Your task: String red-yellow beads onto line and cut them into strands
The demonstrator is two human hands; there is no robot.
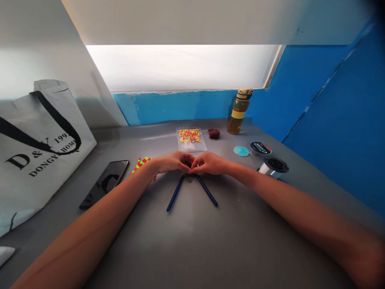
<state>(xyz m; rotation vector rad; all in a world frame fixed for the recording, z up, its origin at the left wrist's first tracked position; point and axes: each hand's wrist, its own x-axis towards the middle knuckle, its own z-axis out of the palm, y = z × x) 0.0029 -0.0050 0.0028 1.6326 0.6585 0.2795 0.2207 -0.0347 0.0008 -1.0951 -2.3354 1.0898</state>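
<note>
My left hand and my right hand meet at the middle of the table, fingertips pinched together and touching or nearly so. Whatever lies between the fingers is too small or too hidden to make out. Right below the fingertips, a tool with two blue handles, seemingly pliers, rests on the table. Its handles spread apart towards me, and its head is covered by my hands. Just beyond my hands is a clear plastic bag of small red and yellow-green beads. Beside my left wrist lie strung pieces in the same colours.
A black phone and a white tote bag are on the left. To the right stand a spool of clear line, a round black-labelled disc and a teal disc. Dark red yarn and a bottle sit at the back.
</note>
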